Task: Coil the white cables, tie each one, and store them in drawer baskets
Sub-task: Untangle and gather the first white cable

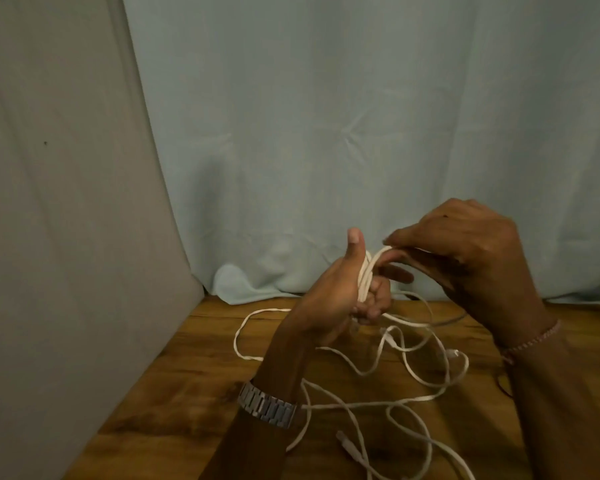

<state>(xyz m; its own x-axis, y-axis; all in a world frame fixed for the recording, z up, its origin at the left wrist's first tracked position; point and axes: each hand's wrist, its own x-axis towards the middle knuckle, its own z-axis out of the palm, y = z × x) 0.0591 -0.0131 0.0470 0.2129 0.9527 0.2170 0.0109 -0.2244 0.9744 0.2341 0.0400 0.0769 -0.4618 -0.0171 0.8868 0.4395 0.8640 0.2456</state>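
My left hand (340,292) is raised above the wooden table (194,386), thumb up, with its fingers curled round several turns of a white cable coil (365,278). My right hand (465,251) pinches a loop of the same cable at the top of the coil, right beside the left thumb. Loose white cables (409,375) trail from the coil and lie tangled on the table below both hands. A connector end (347,445) lies near the front edge.
A pale blue cloth (326,133) hangs behind the table and a grey cloth (49,202) covers the left side. A watch sits on my left wrist and a bracelet on my right. No drawer or basket is in view.
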